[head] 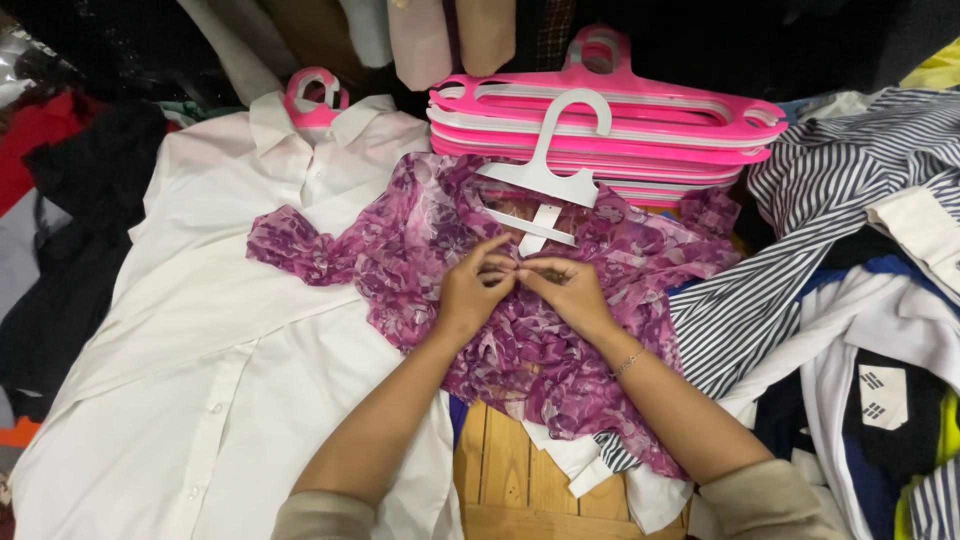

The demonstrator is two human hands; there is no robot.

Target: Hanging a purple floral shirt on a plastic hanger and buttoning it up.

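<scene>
A white button-up shirt (pixel 200 330) lies flat, already on its pink hanger (pixel 312 95). The left hand (pixel 475 290) and right hand (pixel 565 288) pinch the sheer purple floral blouse (pixel 560 360) at its neckline, white plastic hanger (pixel 545 165) inside, fastening unfinished.

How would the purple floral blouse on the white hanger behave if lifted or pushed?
The purple floral blouse looks thin and crumpled, so it would probably hang limp and bunch when pushed. It seems light. Both hands, left and right, pinch its front; the white hanger likely gives the only stiffness.
</scene>
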